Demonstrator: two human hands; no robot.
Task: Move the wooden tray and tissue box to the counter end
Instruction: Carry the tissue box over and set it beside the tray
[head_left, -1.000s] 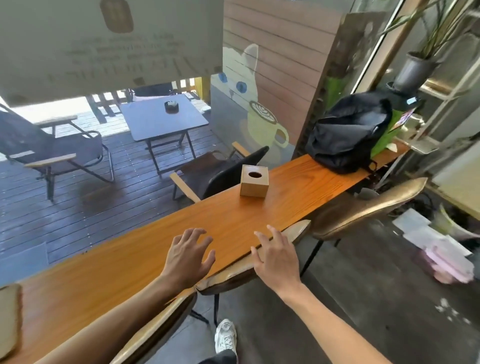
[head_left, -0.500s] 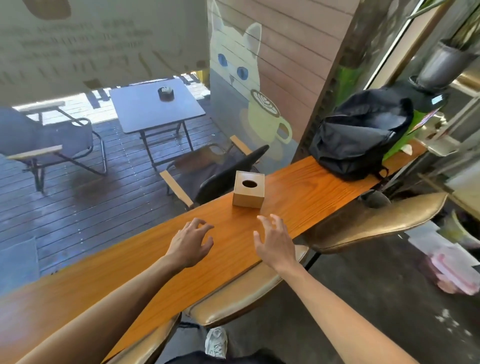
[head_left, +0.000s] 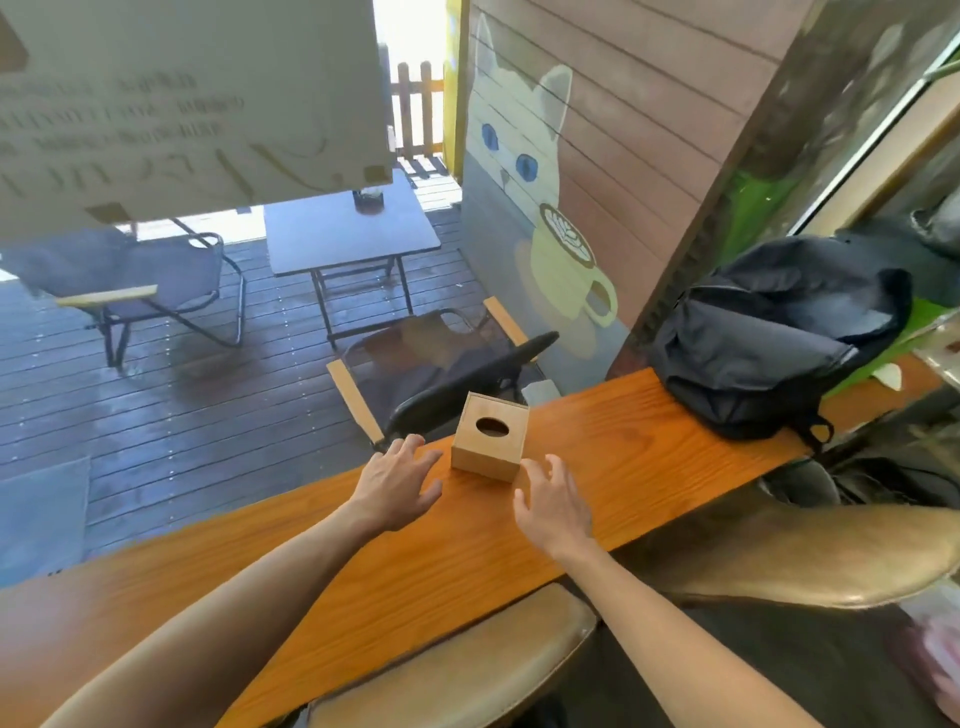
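A cube-shaped wooden tissue box with an oval hole in its top stands on the long orange wooden counter. My left hand hovers just left of the box, fingers spread, holding nothing. My right hand is just below and right of the box, fingers apart, also empty. Neither hand touches the box. No wooden tray is in view.
A black backpack lies on the counter toward its right end. Tan cushioned stools stand along the counter's near side. Beyond the glass are a dark chair, a grey table and another chair on decking.
I have moved along the counter toward the tissue box. Both hands have travelled forward and now flank it closely; the tray at the far left has left the view.
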